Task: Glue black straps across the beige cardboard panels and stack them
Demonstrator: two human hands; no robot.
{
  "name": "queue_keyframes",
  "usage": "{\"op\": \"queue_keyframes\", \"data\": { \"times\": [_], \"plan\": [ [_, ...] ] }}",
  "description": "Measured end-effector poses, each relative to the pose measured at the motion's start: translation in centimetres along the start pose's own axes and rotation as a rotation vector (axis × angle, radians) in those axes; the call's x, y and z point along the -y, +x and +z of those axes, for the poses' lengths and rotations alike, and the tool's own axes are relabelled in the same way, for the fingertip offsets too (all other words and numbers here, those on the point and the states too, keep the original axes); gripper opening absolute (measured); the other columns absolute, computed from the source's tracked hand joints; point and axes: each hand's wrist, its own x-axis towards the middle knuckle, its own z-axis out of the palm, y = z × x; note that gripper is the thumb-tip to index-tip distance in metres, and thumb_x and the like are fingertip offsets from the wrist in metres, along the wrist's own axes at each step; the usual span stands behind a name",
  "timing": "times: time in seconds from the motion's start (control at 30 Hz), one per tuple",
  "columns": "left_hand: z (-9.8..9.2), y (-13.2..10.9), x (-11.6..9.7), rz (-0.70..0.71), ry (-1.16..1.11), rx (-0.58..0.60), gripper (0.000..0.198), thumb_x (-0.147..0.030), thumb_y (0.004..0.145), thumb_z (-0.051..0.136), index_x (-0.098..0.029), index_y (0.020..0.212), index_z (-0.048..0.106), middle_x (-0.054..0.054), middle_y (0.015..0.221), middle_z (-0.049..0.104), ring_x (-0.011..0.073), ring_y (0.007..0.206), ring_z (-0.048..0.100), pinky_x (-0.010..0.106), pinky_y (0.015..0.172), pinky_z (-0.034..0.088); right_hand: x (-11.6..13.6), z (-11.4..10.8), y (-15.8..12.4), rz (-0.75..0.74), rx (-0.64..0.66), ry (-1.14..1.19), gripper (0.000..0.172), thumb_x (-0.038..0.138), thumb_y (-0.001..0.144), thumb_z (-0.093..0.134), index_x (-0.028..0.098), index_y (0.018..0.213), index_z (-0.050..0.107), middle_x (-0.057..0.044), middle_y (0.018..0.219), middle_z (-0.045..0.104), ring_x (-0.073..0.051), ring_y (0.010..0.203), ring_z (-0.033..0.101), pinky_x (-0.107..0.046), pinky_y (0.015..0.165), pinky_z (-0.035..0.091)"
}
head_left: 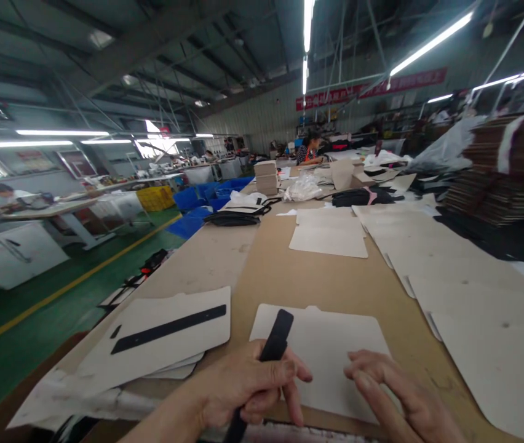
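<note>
My left hand is closed around a flat black strip that sticks up out of my fist over a white cut card sheet on the brown table. My right hand rests on the same sheet's near right part, fingers bent and pressed on the card, holding nothing I can make out. To the left lies another white sheet with a long black strip stuck along it, on top of a small pile of similar sheets.
A row of overlapping white sheets runs along the table's right side, another sheet lies mid-table. Black straps, bags and boxes sit further back. Dark stacked material is at right. A person works far off. Green floor lies left.
</note>
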Motion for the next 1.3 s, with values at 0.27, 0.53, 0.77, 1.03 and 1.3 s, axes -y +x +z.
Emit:
{"op": "queue_keyframes", "data": {
  "times": [0.27, 0.53, 0.77, 1.03, 1.3],
  "plan": [
    [2.0, 3.7, 1.8, 0.0, -0.285, 0.163, 0.04, -0.034, 0.057, 0.087, -0.012, 0.083, 0.067, 0.002, 0.063, 0.069, 0.0005, 0.032, 0.027, 0.02, 0.033, 0.01, 3.5, 2.7, 2.6, -0.019, 0.007, 0.231, 0.031, 0.023, 0.099, 0.043, 0.028, 0.125, 0.06, -0.005, 0.107, 0.063, -0.013, 0.095, 0.064, -0.022, 0.08, 0.055],
    [2.8, 4.7, 2.3, -0.028, -0.308, 0.054, 0.031, -0.027, 0.051, 0.085, -0.011, 0.066, 0.062, -0.005, 0.049, 0.054, 0.0002, 0.033, 0.027, 0.021, 0.033, 0.01, 3.0, 3.8, 2.0, -0.076, 0.005, 0.095, 0.037, 0.021, 0.096, 0.048, 0.025, 0.131, 0.058, -0.008, 0.109, 0.06, -0.016, 0.093, 0.063, -0.027, 0.077, 0.055],
    [3.1, 5.2, 2.8, 0.041, -0.378, 0.111, 0.047, -0.045, 0.06, 0.088, -0.012, 0.084, 0.064, 0.0, 0.063, 0.063, -0.0007, 0.036, 0.028, 0.017, 0.034, 0.013, 2.6, 2.6, 1.8, 0.076, -0.052, 0.308, 0.015, 0.024, 0.094, 0.054, 0.024, 0.083, 0.064, -0.001, 0.089, 0.064, -0.014, 0.085, 0.063, -0.022, 0.073, 0.051],
    [2.2, 2.6, 2.6, -0.017, 0.079, -0.033, 0.044, -0.051, 0.083, 0.059, -0.01, 0.088, 0.073, 0.002, 0.055, 0.061, 0.0082, 0.04, 0.05, 0.018, 0.037, 0.027, 0.8, 1.2, 0.8, 0.554, -0.245, 0.389, 0.026, 0.046, 0.085, 0.064, 0.023, 0.095, 0.065, 0.003, 0.064, 0.059, -0.012, 0.054, 0.054, -0.02, 0.05, 0.046],
    [-1.3, -3.7, 2.5, -0.212, 0.575, -0.399, 0.029, -0.039, 0.084, 0.057, -0.022, 0.103, 0.069, -0.001, 0.071, 0.069, 0.0167, 0.069, 0.065, 0.02, 0.053, 0.041, -1.8, -2.0, -1.8, 0.362, 0.178, 0.221, 0.02, 0.042, 0.089, 0.058, 0.028, 0.087, 0.073, 0.002, 0.08, 0.072, -0.015, 0.072, 0.069, -0.018, 0.063, 0.055]
  ]
}}
